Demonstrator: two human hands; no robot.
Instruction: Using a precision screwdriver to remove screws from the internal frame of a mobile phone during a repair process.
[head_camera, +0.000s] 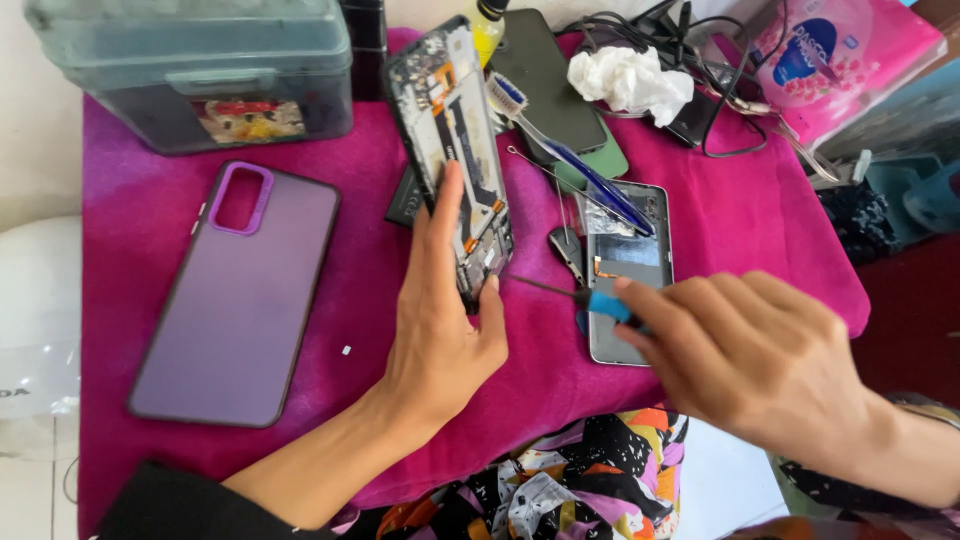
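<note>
Holding an opened phone (452, 150) upright over the magenta cloth (350, 310), the left hand (440, 320) grips its lower end, index finger stretched up along the exposed inner face and thumb pressed to the right edge near the bottom. The phone's back is off, showing boards and orange flex strips. The right hand (745, 355) pinches the blue handle of a small screwdriver (565, 293) between thumb and fingertips, the remaining fingers curled close together; the thin shaft points left and its tip meets the phone's lower right corner, just beside the left thumb.

Behind the screwdriver lies a grey back cover (628, 275), flat on the cloth. A toothbrush (560, 150) rests across a dark phone (550, 85) and the cover's top edge. A purple phone case (235, 295) lies flat at the left, well apart from both hands. A clear plastic box (195, 70) stands at the far left corner; a crumpled tissue (630, 80) sits at the far side.
</note>
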